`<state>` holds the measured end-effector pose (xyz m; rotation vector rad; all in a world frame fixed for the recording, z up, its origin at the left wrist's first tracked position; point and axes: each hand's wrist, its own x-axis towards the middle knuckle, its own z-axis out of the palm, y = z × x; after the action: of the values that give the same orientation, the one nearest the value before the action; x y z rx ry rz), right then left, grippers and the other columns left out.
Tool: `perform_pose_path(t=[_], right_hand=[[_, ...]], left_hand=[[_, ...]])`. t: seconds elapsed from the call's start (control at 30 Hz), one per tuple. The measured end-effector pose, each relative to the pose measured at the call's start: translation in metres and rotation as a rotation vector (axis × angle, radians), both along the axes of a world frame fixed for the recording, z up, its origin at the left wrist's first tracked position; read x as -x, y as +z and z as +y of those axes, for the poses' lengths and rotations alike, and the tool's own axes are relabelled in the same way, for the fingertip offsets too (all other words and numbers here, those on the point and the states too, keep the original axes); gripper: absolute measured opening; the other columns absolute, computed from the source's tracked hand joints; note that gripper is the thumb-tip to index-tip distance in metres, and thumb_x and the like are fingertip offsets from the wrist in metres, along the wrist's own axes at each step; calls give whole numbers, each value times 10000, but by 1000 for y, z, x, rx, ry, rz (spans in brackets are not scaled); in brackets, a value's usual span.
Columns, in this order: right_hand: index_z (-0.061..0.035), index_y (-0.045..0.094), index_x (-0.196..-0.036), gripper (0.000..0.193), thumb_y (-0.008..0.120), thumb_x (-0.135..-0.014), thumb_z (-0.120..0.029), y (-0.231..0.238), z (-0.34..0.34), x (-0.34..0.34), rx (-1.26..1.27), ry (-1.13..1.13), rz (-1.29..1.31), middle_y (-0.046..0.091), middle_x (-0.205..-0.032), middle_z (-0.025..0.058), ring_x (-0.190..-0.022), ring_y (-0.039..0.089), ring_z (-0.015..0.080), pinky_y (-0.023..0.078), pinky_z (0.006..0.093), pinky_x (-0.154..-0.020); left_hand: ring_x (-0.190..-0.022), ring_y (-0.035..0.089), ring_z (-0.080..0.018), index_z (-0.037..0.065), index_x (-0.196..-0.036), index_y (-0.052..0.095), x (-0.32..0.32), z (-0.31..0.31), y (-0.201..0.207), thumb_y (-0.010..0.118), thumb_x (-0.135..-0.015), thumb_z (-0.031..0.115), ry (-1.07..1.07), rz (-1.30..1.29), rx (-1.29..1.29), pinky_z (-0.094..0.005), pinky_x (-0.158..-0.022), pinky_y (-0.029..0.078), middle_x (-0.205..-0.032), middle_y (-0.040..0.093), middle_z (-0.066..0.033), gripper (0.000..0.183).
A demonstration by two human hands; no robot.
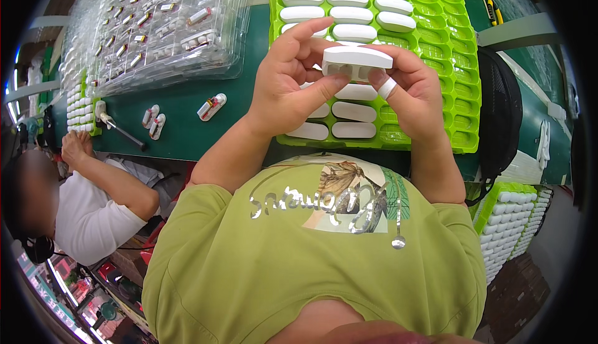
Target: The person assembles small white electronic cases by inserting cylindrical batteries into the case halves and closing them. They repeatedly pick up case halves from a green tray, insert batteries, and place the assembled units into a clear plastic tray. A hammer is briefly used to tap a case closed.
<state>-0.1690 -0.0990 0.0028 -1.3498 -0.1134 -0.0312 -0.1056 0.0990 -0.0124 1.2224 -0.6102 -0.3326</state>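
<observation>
A white case [358,56] is held above the bright green tray [464,89], between the left hand [288,75] and the right hand [412,92]. Its long axis is laid across, from left to right, so that one end is pointed toward each hand. The hollowed side is turned toward the light-green shirt [249,275]. The case is pinched near both ends by thumbs and fingers; the left forefinger is stretched apart from it. Some fingertips are hidden behind the case, and the inside of the hollows cannot be clearly made out. The tray is cut off at the upper edge.
</observation>
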Motion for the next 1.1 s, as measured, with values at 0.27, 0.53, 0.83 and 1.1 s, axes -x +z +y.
perform_pose_path(t=[0.27,0.53,0.83,1.1], right_hand=[[31,624,-1164,241,575,-929,11,-6,-1,0,39,2,-62,672,-1078,78,-960,630,126,515,285,-852],[40,638,-1155,269,556,-899,16,-11,-1,-1,21,-40,84,677,-1018,59,-885,620,84,520,249,-763],[-53,636,-1232,369,700,-871,-91,8,-13,-10,534,44,-528,683,-961,62,-839,634,125,502,273,-730],[-32,683,-1170,273,686,-910,-116,-6,-8,-9,115,-88,147,686,-926,47,-786,618,104,500,264,-726]], left_hand=[[-1045,647,-217,-17,-1435,368,2,3,3,584,-935,-11,-27,31,0,-334,-860,574,-1167,627,-168,544],[-1014,651,-172,-1,-1423,381,6,-3,6,689,-873,-3,-44,139,-10,-313,-852,545,-1139,641,-138,630],[-833,671,-166,22,-1439,368,-2,2,4,720,-835,-56,-31,162,-73,-280,-700,554,-953,672,-136,703],[-780,651,-134,35,-1452,358,5,-2,5,719,-835,-62,-196,122,-91,-251,-665,537,-974,674,-121,721]])
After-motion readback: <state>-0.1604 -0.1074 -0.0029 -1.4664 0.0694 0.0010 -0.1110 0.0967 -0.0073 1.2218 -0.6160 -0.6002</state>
